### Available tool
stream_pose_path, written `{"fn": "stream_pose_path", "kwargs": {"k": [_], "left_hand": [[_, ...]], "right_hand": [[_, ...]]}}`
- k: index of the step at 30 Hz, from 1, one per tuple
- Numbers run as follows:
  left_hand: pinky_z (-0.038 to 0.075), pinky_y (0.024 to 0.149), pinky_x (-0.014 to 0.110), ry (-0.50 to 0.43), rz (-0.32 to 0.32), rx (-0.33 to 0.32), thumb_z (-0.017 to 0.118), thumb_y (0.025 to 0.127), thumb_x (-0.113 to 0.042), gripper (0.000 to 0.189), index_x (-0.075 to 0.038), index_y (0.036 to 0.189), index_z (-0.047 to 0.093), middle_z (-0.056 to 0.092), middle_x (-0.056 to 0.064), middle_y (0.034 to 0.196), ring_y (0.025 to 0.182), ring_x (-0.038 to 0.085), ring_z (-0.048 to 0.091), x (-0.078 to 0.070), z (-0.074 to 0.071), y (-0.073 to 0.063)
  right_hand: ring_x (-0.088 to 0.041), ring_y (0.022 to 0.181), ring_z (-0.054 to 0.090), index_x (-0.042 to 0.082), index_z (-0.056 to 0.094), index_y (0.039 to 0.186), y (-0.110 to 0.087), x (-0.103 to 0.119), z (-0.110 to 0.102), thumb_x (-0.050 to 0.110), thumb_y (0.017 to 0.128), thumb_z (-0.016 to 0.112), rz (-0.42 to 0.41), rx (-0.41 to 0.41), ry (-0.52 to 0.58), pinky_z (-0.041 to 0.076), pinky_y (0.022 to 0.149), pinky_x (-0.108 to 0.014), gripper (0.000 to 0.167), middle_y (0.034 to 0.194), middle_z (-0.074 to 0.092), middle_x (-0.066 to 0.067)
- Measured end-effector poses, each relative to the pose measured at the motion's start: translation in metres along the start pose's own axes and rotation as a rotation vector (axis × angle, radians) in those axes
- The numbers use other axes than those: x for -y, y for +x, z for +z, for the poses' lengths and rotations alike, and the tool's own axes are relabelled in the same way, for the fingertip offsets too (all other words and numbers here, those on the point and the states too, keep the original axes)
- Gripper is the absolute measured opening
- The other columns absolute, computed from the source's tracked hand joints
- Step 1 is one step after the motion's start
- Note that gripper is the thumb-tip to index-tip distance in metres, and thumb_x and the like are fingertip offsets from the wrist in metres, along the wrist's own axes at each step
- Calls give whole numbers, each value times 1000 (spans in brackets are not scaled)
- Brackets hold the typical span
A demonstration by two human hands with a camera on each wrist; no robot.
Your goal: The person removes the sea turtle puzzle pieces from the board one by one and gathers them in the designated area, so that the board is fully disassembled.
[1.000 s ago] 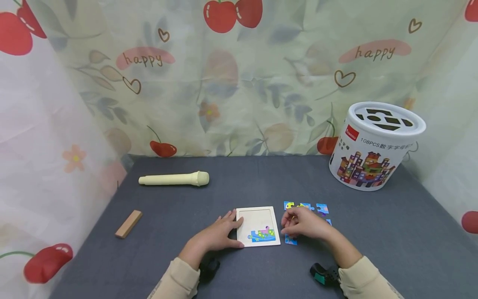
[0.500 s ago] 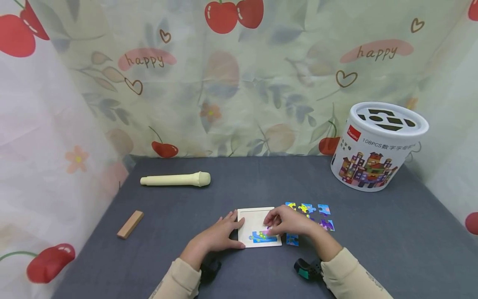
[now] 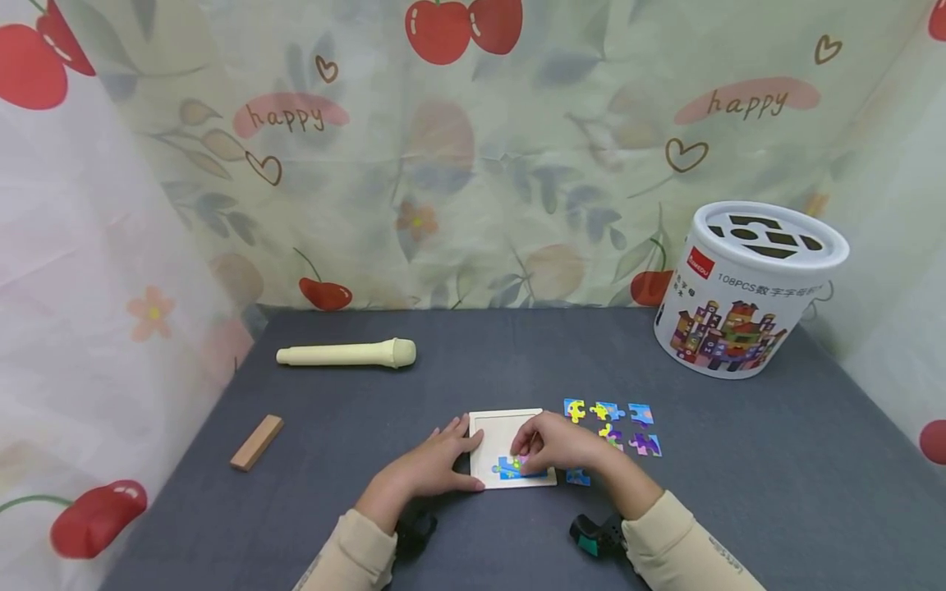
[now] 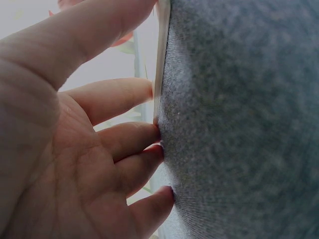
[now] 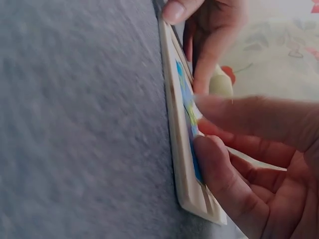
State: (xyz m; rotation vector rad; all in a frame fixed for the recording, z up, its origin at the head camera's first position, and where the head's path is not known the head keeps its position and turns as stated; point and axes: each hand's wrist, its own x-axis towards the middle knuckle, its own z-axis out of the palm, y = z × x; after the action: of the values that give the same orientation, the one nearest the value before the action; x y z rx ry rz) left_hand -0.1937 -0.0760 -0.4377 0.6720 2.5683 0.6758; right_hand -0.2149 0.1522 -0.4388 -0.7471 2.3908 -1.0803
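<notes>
A small pale wooden puzzle tray (image 3: 493, 427) lies on the dark tablecloth, with a blue strip of joined puzzle pieces (image 3: 508, 470) along its near side. My left hand (image 3: 432, 464) rests along the tray's left edge, its fingers fairly straight and the thumb on the near corner. Over the strip, my right hand (image 3: 557, 443) pinches a puzzle piece between thumb and fingertips, mostly hidden by the hand. Close up in the right wrist view, the thumb (image 5: 212, 149) meets the blue and yellow artwork. To the right lie several loose pieces (image 3: 646, 445), yellow, blue and purple.
A cream toy microphone (image 3: 346, 354) lies at the back left, and a wooden block (image 3: 256, 443) nearer the left edge. At the back right stands a white lidded bucket (image 3: 739, 304) with printed blocks. A patterned cloth (image 3: 488, 197) hangs behind the table.
My right hand has moved left from the loose pieces onto the strip inside the tray, uncovering loose pieces on the right. My left hand stays on the tray's edge.
</notes>
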Motion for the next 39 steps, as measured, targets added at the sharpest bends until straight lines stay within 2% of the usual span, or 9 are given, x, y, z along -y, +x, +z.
{"fn": "stream_pose_path", "kwargs": {"k": [9, 14, 39], "left_hand": [[14, 115, 52, -2, 0, 7, 71, 80, -38, 76, -7, 142, 39, 15, 19, 155, 144, 32, 13, 1, 1, 1], [15, 115, 52, -6, 5, 6, 71, 80, -37, 75, -7, 142, 39, 15, 20, 154, 144, 33, 13, 1, 1, 0], [15, 115, 52, -14, -4, 10, 71, 81, -36, 75, -7, 142, 39, 14, 19, 155, 144, 32, 12, -2, 0, -1]], "right_hand": [[-9, 62, 50, 0, 65, 80, -3, 8, 7, 1, 73, 74, 38, -55, -21, 44, 56, -19, 11, 68, 58, 0], [-8, 62, 49, -1, 64, 81, -3, 9, 8, 0, 71, 75, 18, -49, -21, 44, 56, -19, 14, 69, 58, -2], [-9, 63, 49, -1, 60, 84, -3, 8, 7, 0, 70, 77, 43, -49, -13, 43, 56, -19, 21, 72, 56, -6]]}}
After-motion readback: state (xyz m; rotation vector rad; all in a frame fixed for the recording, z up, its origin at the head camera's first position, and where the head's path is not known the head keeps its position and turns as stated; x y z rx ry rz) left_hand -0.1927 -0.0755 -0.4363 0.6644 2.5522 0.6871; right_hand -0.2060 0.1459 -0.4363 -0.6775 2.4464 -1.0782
